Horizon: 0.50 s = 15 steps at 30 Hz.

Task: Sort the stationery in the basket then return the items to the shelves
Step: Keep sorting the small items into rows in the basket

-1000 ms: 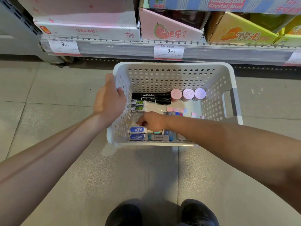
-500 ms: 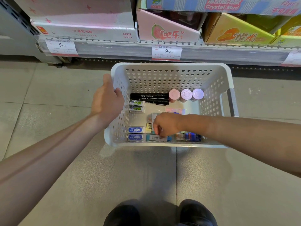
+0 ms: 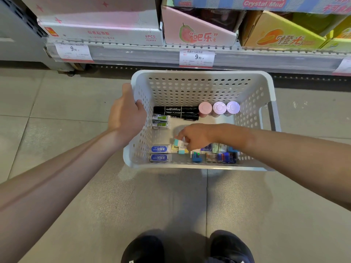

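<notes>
Basket: the white perforated plastic basket [image 3: 201, 88] sits on the floor below the shelf edge. It looks stiff and light, and your left hand [image 3: 126, 114] steadies it with fingers curled over the rim of its left wall.
Markers: two black permanent markers [image 3: 175, 112] lie side by side along the basket's far edge, towards its far-left corner. They are rigid and smooth, so take them round the barrel.
Round tubs: three pastel-lidded round tubs [image 3: 219, 108] stand in a row touching the markers' right ends. Grip them by the sides.
Blue erasers: two blue-labelled wrapped erasers [image 3: 159, 153] lie stacked in the near-left corner, already grouped.
Green packs: two small green-printed packs [image 3: 161, 121] rest against the left wall, just below the markers.
Loose pile: mixed small packets [image 3: 221, 155] crowd the near edge under your right wrist, apparently unsorted.
Small eraser: your right hand [image 3: 195, 137] pinches a little white-and-teal eraser block [image 3: 178, 143] at its fingertips, just right of the blue erasers. It looks light, firm and slightly grippy, so a fingertip pinch on the long sides should suffice.
</notes>
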### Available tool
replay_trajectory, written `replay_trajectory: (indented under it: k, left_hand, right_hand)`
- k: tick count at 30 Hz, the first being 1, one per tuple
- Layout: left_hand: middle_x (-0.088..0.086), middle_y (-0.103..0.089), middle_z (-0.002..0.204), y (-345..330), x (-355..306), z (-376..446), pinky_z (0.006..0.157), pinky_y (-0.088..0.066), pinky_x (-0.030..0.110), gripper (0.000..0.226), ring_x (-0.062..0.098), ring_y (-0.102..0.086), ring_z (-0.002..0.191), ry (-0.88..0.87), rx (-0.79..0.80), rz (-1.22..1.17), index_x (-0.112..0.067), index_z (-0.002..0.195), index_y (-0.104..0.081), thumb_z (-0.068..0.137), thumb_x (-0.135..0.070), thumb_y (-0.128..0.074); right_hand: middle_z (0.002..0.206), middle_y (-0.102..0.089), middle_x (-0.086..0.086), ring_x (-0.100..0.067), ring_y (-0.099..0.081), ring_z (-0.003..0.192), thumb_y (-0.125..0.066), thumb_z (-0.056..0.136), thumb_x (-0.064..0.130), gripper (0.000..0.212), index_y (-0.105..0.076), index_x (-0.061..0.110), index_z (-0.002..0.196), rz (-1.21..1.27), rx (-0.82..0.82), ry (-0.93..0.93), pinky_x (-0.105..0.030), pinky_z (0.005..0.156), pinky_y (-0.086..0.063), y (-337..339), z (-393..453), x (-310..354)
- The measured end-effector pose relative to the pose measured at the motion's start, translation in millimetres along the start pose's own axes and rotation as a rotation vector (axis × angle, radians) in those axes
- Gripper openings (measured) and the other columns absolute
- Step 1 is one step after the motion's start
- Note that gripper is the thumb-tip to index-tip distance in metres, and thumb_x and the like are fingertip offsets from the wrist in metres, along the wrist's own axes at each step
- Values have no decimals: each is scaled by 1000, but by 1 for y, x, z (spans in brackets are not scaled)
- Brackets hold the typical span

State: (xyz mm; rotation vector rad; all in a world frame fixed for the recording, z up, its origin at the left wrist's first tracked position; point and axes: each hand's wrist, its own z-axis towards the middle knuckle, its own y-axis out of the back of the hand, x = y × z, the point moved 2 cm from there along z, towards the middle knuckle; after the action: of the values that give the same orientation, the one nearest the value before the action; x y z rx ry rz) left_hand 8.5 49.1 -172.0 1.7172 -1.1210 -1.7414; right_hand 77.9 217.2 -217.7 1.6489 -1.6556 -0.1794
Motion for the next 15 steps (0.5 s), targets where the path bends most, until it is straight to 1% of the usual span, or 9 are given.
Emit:
replay_trajectory:
  k: [1,3,4,5,8,10,12,13,15]
  left_hand:
    - [13,-47,66,0,0,0,47,-48,52,13,32,-50,54,3,0,4,-5,110,-33,98,-10,-38]
    - [15,-49,68,0,0,0,48,-48,55,17,33,-51,55,5,-1,8,-4,113,-33,99,-10,-38]
    - [14,-49,67,0,0,0,48,-49,55,17,33,-51,54,3,-3,9,-3,114,-33,98,-10,-38]
    - [12,-48,66,0,0,0,48,-49,53,17,32,-51,54,2,-3,11,-4,113,-33,98,-10,-38]
    - [8,-44,64,0,0,1,47,-46,45,14,28,-48,52,-2,2,14,-5,110,-33,98,-10,-38]
    - [8,-43,63,0,0,1,47,-46,46,13,28,-46,52,-2,4,11,-5,110,-33,98,-10,-37]
    - [7,-43,63,0,0,0,48,-47,47,15,28,-46,52,0,5,6,-4,111,-33,99,-10,-37]
    - [7,-43,63,0,0,1,48,-46,45,16,27,-46,52,1,3,9,-3,112,-33,99,-11,-37]
    - [7,-44,63,-1,0,1,49,-46,43,17,27,-47,53,2,3,9,-3,113,-33,99,-11,-37]
  right_hand:
    - [116,-56,-5,-21,-51,95,-56,88,11,49,-45,10,136,-14,-13,-1,-22,71,-37,1,0,-2]
    - [131,-52,-10,-26,-52,111,-56,89,13,57,-37,14,142,-79,10,-7,-26,81,-40,-3,0,-5]
    - [134,-49,-11,-27,-51,115,-56,89,13,58,-35,15,144,-113,23,-6,-27,84,-41,-5,1,-6]
    - [134,-49,-12,-27,-51,116,-56,89,13,59,-34,16,143,-137,28,-7,-27,83,-41,-7,0,-8]
    - [129,-51,-12,-27,-52,111,-57,89,14,58,-33,20,143,-193,26,-28,-26,75,-37,-7,-3,-15]
    - [126,-52,-11,-24,-52,105,-57,89,15,60,-32,23,142,-235,37,-25,-26,72,-37,-7,-6,-18]
    - [124,-53,-10,-19,-48,93,-58,89,16,62,-29,26,143,-266,46,-24,-27,68,-37,-8,-6,-19]
    - [122,-54,-10,-17,-45,88,-57,89,16,63,-28,27,144,-281,43,-21,-26,65,-36,-8,-6,-19]
    - [117,-55,-10,-16,-42,84,-57,90,16,64,-27,26,145,-322,39,-10,-24,53,-32,-6,-6,-18]
